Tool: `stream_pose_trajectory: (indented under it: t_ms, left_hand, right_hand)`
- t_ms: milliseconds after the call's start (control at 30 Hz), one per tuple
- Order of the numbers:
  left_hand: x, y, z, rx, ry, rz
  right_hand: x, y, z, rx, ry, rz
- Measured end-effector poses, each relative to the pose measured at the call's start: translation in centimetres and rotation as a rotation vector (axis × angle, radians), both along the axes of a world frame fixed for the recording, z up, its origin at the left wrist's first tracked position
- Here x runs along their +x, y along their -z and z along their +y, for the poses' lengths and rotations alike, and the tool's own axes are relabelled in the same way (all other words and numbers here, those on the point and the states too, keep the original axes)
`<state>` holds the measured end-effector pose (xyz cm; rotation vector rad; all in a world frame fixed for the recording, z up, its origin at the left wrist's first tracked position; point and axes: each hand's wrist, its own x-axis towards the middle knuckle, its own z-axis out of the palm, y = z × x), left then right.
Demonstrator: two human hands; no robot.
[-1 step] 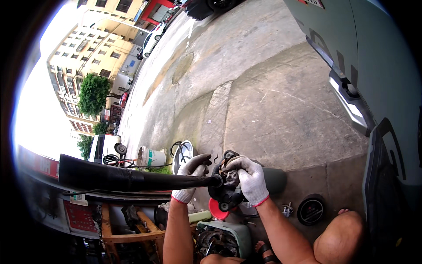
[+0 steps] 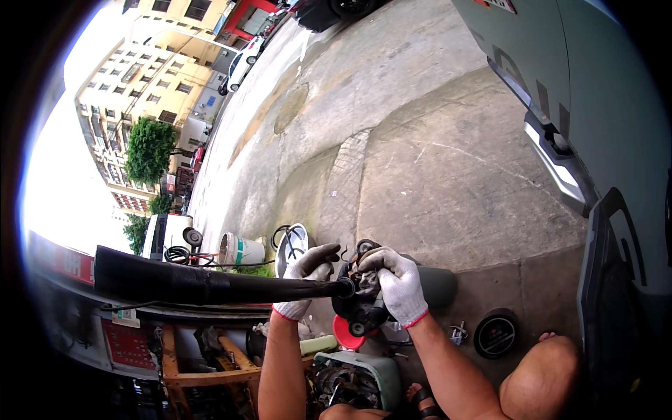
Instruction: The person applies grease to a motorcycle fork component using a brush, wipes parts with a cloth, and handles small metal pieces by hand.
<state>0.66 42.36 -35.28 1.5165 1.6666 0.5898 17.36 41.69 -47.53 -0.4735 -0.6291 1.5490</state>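
Note:
My left hand point(image 2: 311, 264), in a white knitted glove with a dark grey palm, is behind a long black tube point(image 2: 210, 285). Its upper fingers are stretched out to the right, and the tube hides part of the hand. That tube runs in from the left and narrows to a dark round end beside a black mechanical part point(image 2: 358, 327) with round, wheel-like ends. Over this part is my right hand point(image 2: 399, 280), gloved alike, its fingers curled round its upper portion. Dark grey crumpled material shows under the fingers; whether it is glove or rag I cannot tell.
Below my hands are a red funnel-like bowl point(image 2: 348, 333) and a green bin point(image 2: 383, 364) of metal parts. A round black container point(image 2: 495, 333) stands right. A white bucket point(image 2: 238, 250) and a metal basin point(image 2: 294, 241) lie beyond. A grey-green vehicle point(image 2: 616, 126) borders the right side.
The fingers of my left hand have shifted very slightly to the right, and the left forearm a little to the left. My right hand looks the same.

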Motion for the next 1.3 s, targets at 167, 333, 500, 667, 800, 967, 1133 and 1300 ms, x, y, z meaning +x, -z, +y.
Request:
stream_pose_trajectory:
  t_ms: [167,333,500,667,800,967,1133,1300]
  left_hand:
    - [0.1,0.4,2.0,-0.191,0.202,-0.077]
    - [-0.1,1.5,2.2,-0.062,0.133,0.046]
    - [-0.5,2.8,1.3,-0.043,-0.027,0.018]
    - [-0.4,2.6,0.9,0.0,-0.034,0.049]
    - [-0.5,2.6,0.7,0.035,-0.051,0.084]
    - [-1.7,3.2,-0.2,0.112,-0.155,-0.035]
    - [-4.3,4.2,-0.8,0.085,-0.094,0.166]
    - [-3.4,4.9,-0.2,0.049,-0.083,0.293]
  right_hand:
    - [-0.5,0.3,0.3,0.028,0.015,-0.026]
    - [-0.1,0.1,0.1,0.035,0.128,-0.228]
    - [-0.8,1.6,-0.5,-0.052,0.098,-0.259]
    - [-0.5,0.2,-1.0,-0.025,0.069,-0.54]
    - [-0.5,-0.2,-1.0,0.023,0.111,-0.643]
    - [-0.4,-0.7,-0.7,0.152,0.192,-0.764]
    - [-0.7,-1.5,-1.1,0.053,0.215,-0.745]
    - [0.2,-0.3,-1.0,-0.035,0.011,-0.808]
